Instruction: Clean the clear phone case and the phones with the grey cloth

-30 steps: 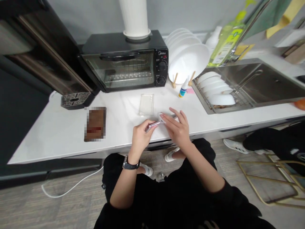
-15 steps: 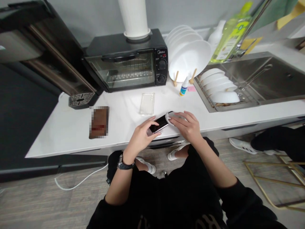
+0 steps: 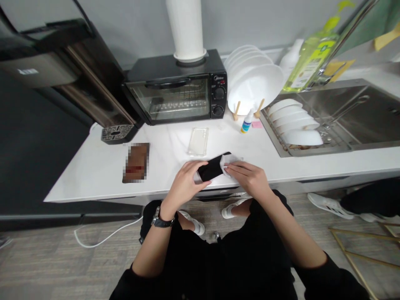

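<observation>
My left grip [image 3: 184, 181] pinches a black phone [image 3: 214, 167]; my right grip [image 3: 248, 179] presses a white cloth [image 3: 229, 164] against its end.
Phone is held over the bench [image 3: 162, 143], with a clear case [image 3: 198, 141] near it at 12 o'clock.

And here we go: two bare hands [image 3: 215, 179] working over one glossy black smartphone [image 3: 214, 166] and one crumpled white cloth [image 3: 230, 164]! Out on the table, one clear plastic phone case [image 3: 198, 141], one small white dropper bottle [image 3: 246, 123]. Behind them, one black toaster oven [image 3: 168, 93], one tall white paper roll [image 3: 186, 29], one lime-green dish-soap bottle [image 3: 312, 58], one stainless steel sink [image 3: 343, 112], and about five white bowls [image 3: 303, 137] racked there!
</observation>
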A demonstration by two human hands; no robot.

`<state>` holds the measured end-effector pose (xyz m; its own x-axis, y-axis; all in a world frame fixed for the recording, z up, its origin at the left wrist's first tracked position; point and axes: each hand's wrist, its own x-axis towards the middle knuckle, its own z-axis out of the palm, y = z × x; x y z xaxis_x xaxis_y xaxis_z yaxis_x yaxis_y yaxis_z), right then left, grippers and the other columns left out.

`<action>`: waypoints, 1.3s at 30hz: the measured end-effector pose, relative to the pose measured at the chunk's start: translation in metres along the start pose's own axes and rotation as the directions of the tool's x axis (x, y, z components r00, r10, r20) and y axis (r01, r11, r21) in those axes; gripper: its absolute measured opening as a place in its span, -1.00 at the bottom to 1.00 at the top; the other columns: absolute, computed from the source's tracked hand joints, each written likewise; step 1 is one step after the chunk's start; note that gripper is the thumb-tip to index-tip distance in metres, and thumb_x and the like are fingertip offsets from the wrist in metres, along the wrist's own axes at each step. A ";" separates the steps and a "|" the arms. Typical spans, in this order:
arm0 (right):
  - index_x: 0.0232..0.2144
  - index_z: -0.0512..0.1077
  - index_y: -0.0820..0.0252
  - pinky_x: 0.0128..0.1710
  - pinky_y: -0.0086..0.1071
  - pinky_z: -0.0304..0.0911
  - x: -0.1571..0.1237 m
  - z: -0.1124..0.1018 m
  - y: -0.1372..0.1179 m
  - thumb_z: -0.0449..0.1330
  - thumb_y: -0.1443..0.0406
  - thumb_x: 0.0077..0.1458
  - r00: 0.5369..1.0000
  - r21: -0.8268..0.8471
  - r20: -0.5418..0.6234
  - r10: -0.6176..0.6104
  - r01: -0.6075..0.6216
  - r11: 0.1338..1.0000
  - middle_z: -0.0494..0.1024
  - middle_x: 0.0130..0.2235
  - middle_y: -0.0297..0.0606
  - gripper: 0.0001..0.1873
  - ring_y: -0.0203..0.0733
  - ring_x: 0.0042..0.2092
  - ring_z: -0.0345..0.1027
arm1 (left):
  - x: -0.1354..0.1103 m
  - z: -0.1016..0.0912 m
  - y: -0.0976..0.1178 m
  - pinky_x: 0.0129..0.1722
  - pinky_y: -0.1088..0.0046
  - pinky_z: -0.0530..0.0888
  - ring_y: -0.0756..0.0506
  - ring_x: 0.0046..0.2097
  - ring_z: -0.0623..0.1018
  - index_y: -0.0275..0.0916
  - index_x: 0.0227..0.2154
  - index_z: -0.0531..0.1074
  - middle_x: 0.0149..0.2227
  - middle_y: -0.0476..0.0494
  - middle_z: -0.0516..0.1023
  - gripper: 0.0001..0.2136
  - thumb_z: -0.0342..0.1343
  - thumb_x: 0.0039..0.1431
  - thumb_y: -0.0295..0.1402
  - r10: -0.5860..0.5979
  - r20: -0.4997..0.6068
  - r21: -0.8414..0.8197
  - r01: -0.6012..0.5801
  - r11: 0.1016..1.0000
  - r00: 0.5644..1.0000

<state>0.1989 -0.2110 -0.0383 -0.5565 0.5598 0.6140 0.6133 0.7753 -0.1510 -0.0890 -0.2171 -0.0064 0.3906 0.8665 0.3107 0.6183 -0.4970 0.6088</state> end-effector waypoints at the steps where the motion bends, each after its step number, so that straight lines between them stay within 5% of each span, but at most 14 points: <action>1: 0.25 0.53 0.11 0.07 -0.14 0.63 0.000 0.000 0.001 0.16 0.45 0.41 1.000 0.016 0.011 -0.005 0.004 1.000 0.67 0.18 -0.24 -0.56 -0.06 0.14 0.60 | 0.001 0.000 -0.002 0.28 0.01 0.47 -0.26 0.23 0.55 -0.09 0.23 0.42 0.20 -0.20 0.60 -0.42 0.44 0.18 -0.33 0.004 -0.002 -0.002 -0.004 1.000 1.000; 6: 0.03 0.66 0.08 -0.07 -0.19 0.62 0.004 -0.001 0.003 0.16 0.34 0.43 0.976 0.196 -0.104 0.191 -0.168 0.966 0.77 -0.07 -0.21 -0.71 -0.09 -0.05 0.66 | 0.001 -0.001 -0.009 0.28 0.01 0.47 -0.27 0.23 0.55 -0.09 0.27 0.39 0.22 -0.22 0.58 -0.37 0.45 0.16 -0.34 -0.008 -0.023 -0.011 0.008 1.000 1.000; 10: -0.20 0.69 0.11 -0.26 -0.28 0.53 0.014 -0.013 0.007 0.29 0.17 0.36 0.789 0.313 -0.337 0.514 -0.421 0.852 0.73 -0.27 -0.23 -0.79 -0.12 -0.28 0.61 | -0.002 0.000 -0.010 0.29 0.03 0.47 -0.27 0.24 0.54 -0.10 0.27 0.39 0.21 -0.22 0.58 -0.37 0.45 0.16 -0.34 -0.007 -0.028 -0.031 0.006 1.000 1.000; 12: -0.21 0.69 0.11 -0.30 -0.31 0.48 0.023 -0.017 0.008 0.29 0.16 0.35 0.754 0.302 -0.378 0.537 -0.447 0.842 0.70 -0.27 -0.22 -0.79 -0.13 -0.27 0.58 | -0.002 0.000 -0.011 0.29 0.03 0.47 -0.27 0.25 0.53 -0.10 0.27 0.38 0.21 -0.22 0.57 -0.37 0.45 0.16 -0.35 0.006 -0.029 -0.040 -0.007 0.999 1.000; 17: 0.11 0.61 0.12 -0.21 -0.28 0.45 0.038 -0.003 0.001 0.15 0.29 0.41 0.909 0.060 -0.129 0.397 -0.392 0.918 0.65 -0.10 -0.13 -0.66 -0.11 -0.18 0.54 | -0.003 0.000 -0.010 0.33 0.02 0.44 -0.28 0.31 0.47 -0.10 0.29 0.37 0.23 -0.22 0.53 -0.36 0.45 0.18 -0.29 -0.036 -0.023 0.014 0.037 0.999 0.999; 22: 0.17 0.58 0.10 0.02 -0.13 0.45 0.034 0.014 -0.010 0.06 0.43 0.35 0.929 -0.117 -0.020 0.370 -0.370 0.922 0.66 0.05 -0.13 -0.53 0.04 0.03 0.46 | -0.004 0.000 -0.009 0.34 0.00 0.41 -0.29 0.29 0.47 -0.07 0.42 0.21 0.26 -0.19 0.54 -0.14 0.50 0.12 -0.27 -0.077 -0.027 -0.016 0.077 0.997 0.997; 28: 0.22 0.54 0.20 0.21 0.12 0.36 0.035 0.012 -0.026 0.08 0.35 0.35 0.932 -0.177 0.047 0.360 -0.347 0.921 0.50 0.27 -0.01 -0.54 0.23 0.23 0.28 | -0.003 0.001 -0.011 0.34 0.02 0.40 -0.28 0.28 0.47 -0.05 0.45 0.17 0.23 -0.14 0.59 -0.05 0.54 0.05 -0.29 -0.140 -0.042 -0.058 0.137 0.989 0.989; 39: 0.51 0.14 0.06 0.42 0.12 0.21 0.016 -0.009 -0.012 0.02 0.13 0.50 0.950 -0.045 0.218 0.222 -0.217 0.975 0.30 0.48 -0.16 -0.38 0.10 0.47 0.18 | -0.004 0.001 -0.013 0.34 -0.03 0.41 -0.29 0.29 0.49 -0.01 0.44 0.18 0.23 -0.16 0.58 -0.08 0.53 0.09 -0.27 -0.140 -0.044 -0.030 0.139 0.990 0.989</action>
<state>0.1877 -0.2138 -0.0195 -0.5149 0.7679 0.3811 0.7441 0.6211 -0.2460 -0.0976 -0.2141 -0.0158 0.2697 0.9287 0.2543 0.6456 -0.3704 0.6679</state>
